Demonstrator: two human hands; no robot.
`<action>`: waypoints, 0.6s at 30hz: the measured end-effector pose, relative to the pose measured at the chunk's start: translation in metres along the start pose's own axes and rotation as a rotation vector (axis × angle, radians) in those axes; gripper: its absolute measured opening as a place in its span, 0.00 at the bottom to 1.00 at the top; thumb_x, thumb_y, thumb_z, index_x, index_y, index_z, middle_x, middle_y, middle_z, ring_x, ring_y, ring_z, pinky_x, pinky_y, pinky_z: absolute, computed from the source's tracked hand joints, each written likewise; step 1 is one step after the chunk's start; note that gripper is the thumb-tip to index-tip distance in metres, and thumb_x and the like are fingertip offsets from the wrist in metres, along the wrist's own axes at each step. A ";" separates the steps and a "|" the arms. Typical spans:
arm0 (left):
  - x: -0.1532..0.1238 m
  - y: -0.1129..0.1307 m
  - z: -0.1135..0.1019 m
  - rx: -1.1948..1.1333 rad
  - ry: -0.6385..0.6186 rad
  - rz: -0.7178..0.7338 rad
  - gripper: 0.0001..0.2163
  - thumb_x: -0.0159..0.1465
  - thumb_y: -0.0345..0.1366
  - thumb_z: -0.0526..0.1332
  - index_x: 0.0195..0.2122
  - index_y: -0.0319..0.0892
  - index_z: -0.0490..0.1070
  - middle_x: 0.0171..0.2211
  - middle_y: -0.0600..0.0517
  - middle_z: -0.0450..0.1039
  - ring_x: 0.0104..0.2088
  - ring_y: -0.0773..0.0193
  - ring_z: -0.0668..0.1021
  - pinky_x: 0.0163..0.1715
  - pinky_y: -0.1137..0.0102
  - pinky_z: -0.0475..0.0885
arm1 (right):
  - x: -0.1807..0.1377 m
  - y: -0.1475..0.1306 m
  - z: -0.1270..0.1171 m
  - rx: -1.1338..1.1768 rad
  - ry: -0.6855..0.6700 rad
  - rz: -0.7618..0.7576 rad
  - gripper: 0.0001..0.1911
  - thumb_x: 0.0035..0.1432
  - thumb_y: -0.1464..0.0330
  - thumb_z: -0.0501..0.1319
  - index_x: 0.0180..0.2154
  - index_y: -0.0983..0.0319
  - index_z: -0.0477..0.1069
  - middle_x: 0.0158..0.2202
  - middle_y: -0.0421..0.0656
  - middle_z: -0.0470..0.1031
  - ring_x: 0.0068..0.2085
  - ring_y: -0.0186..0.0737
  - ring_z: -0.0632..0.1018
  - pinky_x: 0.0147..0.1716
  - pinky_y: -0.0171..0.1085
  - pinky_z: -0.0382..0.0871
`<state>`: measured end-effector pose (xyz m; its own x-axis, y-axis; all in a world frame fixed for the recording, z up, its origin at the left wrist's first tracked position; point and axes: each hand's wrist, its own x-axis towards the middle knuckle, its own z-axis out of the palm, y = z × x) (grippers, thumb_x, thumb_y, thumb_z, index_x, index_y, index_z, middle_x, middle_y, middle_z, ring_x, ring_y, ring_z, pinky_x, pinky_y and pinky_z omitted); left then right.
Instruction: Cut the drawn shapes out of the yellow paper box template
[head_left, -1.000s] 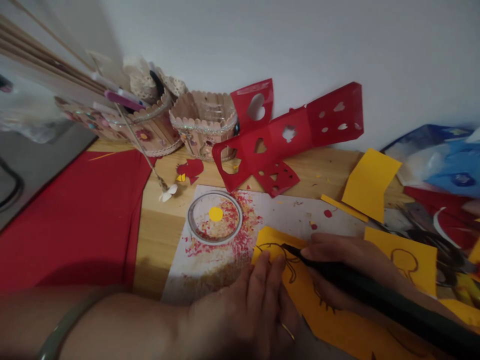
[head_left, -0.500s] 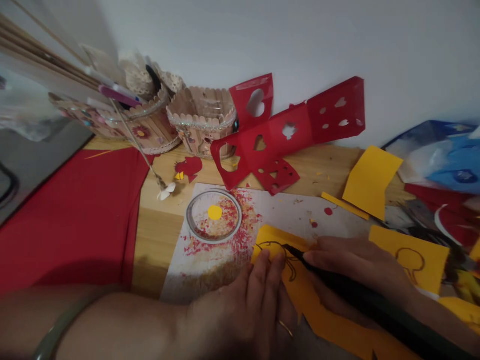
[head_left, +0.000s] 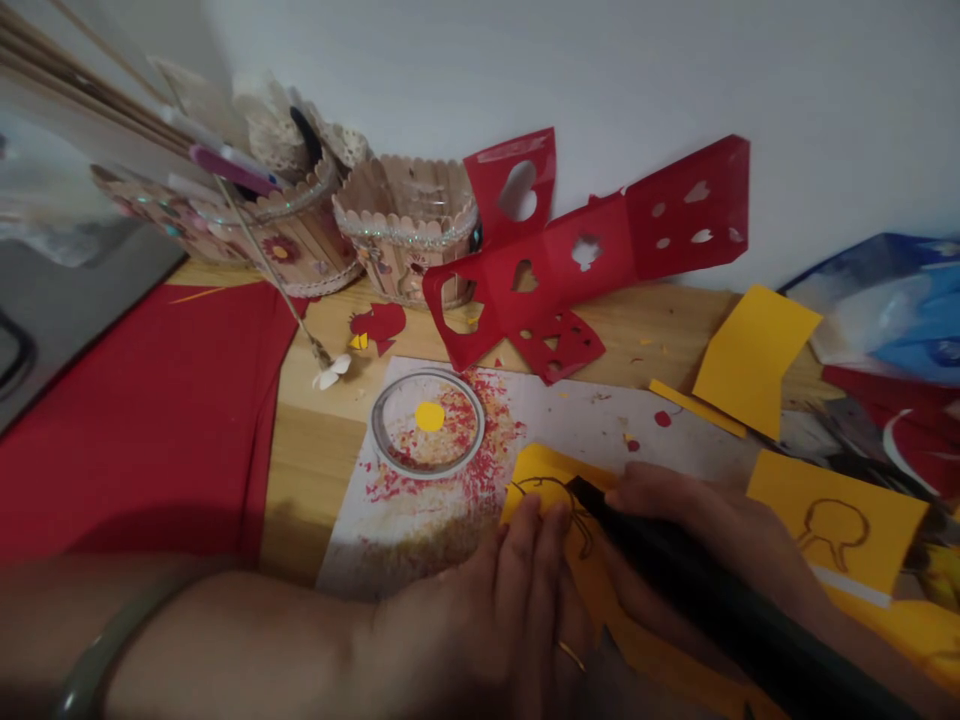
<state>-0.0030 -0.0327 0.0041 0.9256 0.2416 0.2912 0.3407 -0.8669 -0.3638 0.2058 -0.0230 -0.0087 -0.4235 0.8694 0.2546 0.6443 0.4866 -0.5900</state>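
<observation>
Fingers of the right hand clamp a black pen, tip on yellow paper.
The left hand presses it flat, fingers together; the dark outline is only partly drawn.

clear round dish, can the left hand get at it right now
Probably yes: the left hand presses the yellow paper close beside the dish, with only flat printed sheet between them.

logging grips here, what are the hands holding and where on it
Right hand holds the black pen near its tip; left hand lies flat on the yellow paper.
</observation>
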 end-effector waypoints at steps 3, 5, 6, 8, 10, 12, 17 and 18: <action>-0.001 0.002 0.000 0.004 0.003 0.011 0.12 0.64 0.28 0.51 0.42 0.30 0.72 0.42 0.42 0.78 0.42 0.55 0.81 0.36 0.70 0.79 | 0.010 -0.004 0.001 -0.001 -0.020 -0.096 0.15 0.49 0.76 0.57 0.36 0.54 0.57 0.23 0.34 0.69 0.21 0.33 0.72 0.19 0.33 0.63; -0.002 0.003 0.000 0.006 0.011 0.013 0.12 0.64 0.28 0.51 0.42 0.29 0.72 0.41 0.41 0.78 0.42 0.55 0.81 0.35 0.70 0.79 | 0.014 -0.005 0.002 0.010 -0.041 -0.105 0.16 0.48 0.77 0.56 0.38 0.54 0.57 0.24 0.34 0.69 0.22 0.33 0.73 0.21 0.33 0.64; -0.002 0.003 0.000 0.008 0.016 0.009 0.12 0.64 0.29 0.51 0.42 0.29 0.73 0.41 0.41 0.78 0.42 0.55 0.81 0.35 0.70 0.79 | 0.014 -0.005 0.002 0.016 -0.046 -0.099 0.17 0.47 0.77 0.56 0.38 0.54 0.58 0.25 0.34 0.69 0.22 0.33 0.73 0.22 0.33 0.65; -0.003 0.002 -0.001 0.011 0.023 0.003 0.13 0.64 0.29 0.52 0.42 0.29 0.73 0.41 0.41 0.78 0.41 0.55 0.81 0.35 0.69 0.79 | 0.013 -0.004 0.004 0.023 -0.031 -0.076 0.16 0.48 0.77 0.55 0.37 0.54 0.59 0.24 0.34 0.69 0.22 0.32 0.72 0.22 0.33 0.64; -0.003 0.002 -0.001 0.012 0.024 0.000 0.13 0.64 0.29 0.52 0.42 0.29 0.73 0.41 0.42 0.78 0.41 0.55 0.81 0.35 0.70 0.79 | 0.011 -0.004 0.005 0.014 -0.013 -0.075 0.14 0.48 0.77 0.55 0.36 0.55 0.59 0.24 0.33 0.68 0.21 0.32 0.70 0.20 0.33 0.62; -0.003 0.002 -0.001 0.010 0.018 0.002 0.13 0.63 0.29 0.52 0.42 0.30 0.73 0.41 0.43 0.78 0.42 0.55 0.81 0.36 0.70 0.79 | 0.009 -0.002 0.005 0.006 -0.018 -0.103 0.13 0.49 0.77 0.56 0.35 0.55 0.58 0.23 0.33 0.67 0.20 0.31 0.69 0.19 0.32 0.60; -0.004 0.001 0.001 0.021 0.028 0.004 0.13 0.63 0.28 0.52 0.43 0.30 0.74 0.42 0.44 0.78 0.42 0.56 0.81 0.37 0.70 0.79 | 0.009 -0.002 0.006 -0.001 -0.023 -0.164 0.13 0.49 0.78 0.55 0.34 0.56 0.58 0.23 0.33 0.67 0.21 0.31 0.69 0.19 0.32 0.59; -0.004 0.001 0.002 0.025 0.026 0.007 0.13 0.64 0.28 0.51 0.43 0.31 0.74 0.42 0.44 0.78 0.42 0.56 0.81 0.37 0.70 0.79 | 0.010 -0.002 0.006 -0.007 -0.014 -0.165 0.13 0.49 0.78 0.55 0.34 0.56 0.58 0.22 0.33 0.66 0.21 0.31 0.69 0.18 0.31 0.59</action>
<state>-0.0059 -0.0338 0.0010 0.9236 0.2234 0.3116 0.3383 -0.8572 -0.3882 0.1964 -0.0163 -0.0097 -0.5326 0.7763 0.3372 0.5694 0.6234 -0.5358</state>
